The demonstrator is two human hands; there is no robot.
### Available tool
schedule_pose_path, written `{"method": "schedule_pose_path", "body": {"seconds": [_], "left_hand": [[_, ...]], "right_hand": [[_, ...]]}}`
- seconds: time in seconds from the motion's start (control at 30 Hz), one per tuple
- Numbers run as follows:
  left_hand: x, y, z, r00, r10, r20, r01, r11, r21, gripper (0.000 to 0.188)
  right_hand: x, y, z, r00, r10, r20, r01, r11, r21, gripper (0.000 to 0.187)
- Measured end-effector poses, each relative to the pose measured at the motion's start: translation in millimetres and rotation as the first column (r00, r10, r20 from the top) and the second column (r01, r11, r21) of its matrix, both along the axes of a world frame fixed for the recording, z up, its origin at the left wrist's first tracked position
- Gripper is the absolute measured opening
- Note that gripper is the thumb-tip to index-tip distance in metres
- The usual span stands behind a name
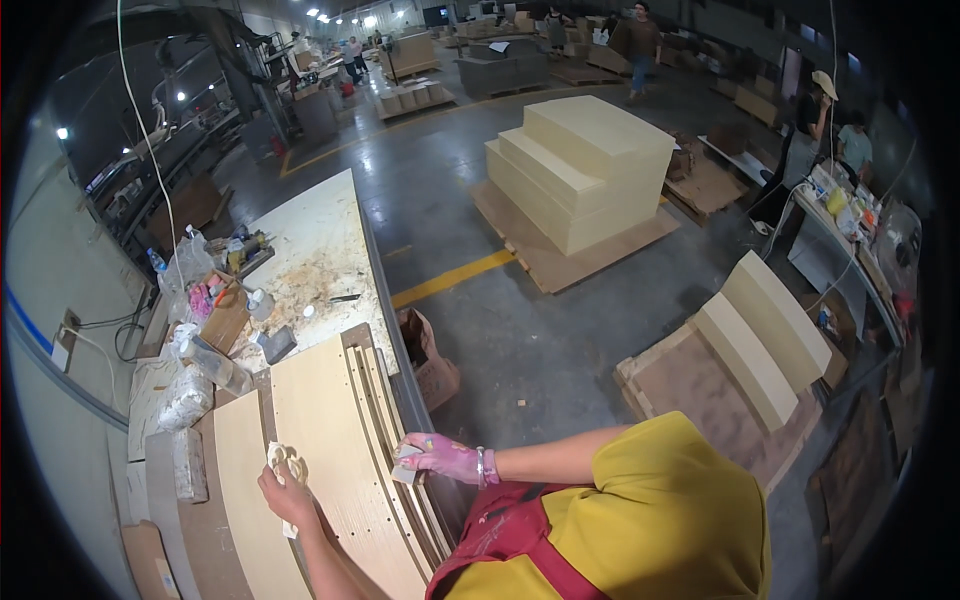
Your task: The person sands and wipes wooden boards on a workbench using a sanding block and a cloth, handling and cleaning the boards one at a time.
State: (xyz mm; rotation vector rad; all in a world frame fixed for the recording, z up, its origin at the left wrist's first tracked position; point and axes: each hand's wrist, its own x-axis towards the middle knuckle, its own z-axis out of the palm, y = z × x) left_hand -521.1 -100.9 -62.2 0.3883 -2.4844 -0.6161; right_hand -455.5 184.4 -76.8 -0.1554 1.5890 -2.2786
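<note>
My left hand (pixel 285 492) presses a crumpled pale rag (pixel 290 462) onto a long light wood panel (pixel 330 440) that lies on the workbench. My right hand (pixel 440 458), stained pink and wearing a wrist bracelet, grips a small pale block (pixel 405 466) at the panel's right edge. That edge meets a stack of narrow curved wood strips (pixel 385 420). A second pale panel (pixel 245 480) lies to the left of my left hand.
The workbench (pixel 320 240) runs away from me, dusted with sawdust, with bottles, bags and a small box (pixel 225 318) along its left side. A cardboard box (pixel 430 360) stands on the floor beside it. Stacked boards on pallets (pixel 580 170) and other people stand further off.
</note>
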Motion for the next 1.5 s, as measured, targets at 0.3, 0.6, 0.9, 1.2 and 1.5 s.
{"method": "schedule_pose_path", "body": {"seconds": [0.3,0.6,0.9,1.2,1.5], "left_hand": [[-2,-5,-4,1.0,0.007,0.021,-0.007,1.0,-0.004,0.031],[43,-123,35,0.99,0.064,-0.128,0.07,0.563,0.824,0.043],[143,-96,59,0.993,0.115,-0.004,-0.086,0.764,0.639,0.045],[186,-132,50,0.97,0.242,0.026,-0.239,0.923,0.302,0.049],[193,-139,-5,0.931,0.068,0.36,-0.261,0.813,0.52,0.042]], "right_hand": [[6,18,22,0.993,0.004,0.118,-0.002,1.0,-0.018,0.027],[-5,28,11,0.981,-0.031,0.193,0.051,0.994,-0.099,0.021],[-22,12,3,0.959,-0.009,0.283,0.044,0.992,-0.119,0.022],[-20,-2,-3,0.953,0.065,0.297,-0.006,0.981,-0.196,0.023],[-41,83,6,0.977,-0.144,0.158,0.164,0.979,-0.121,0.028]]}}
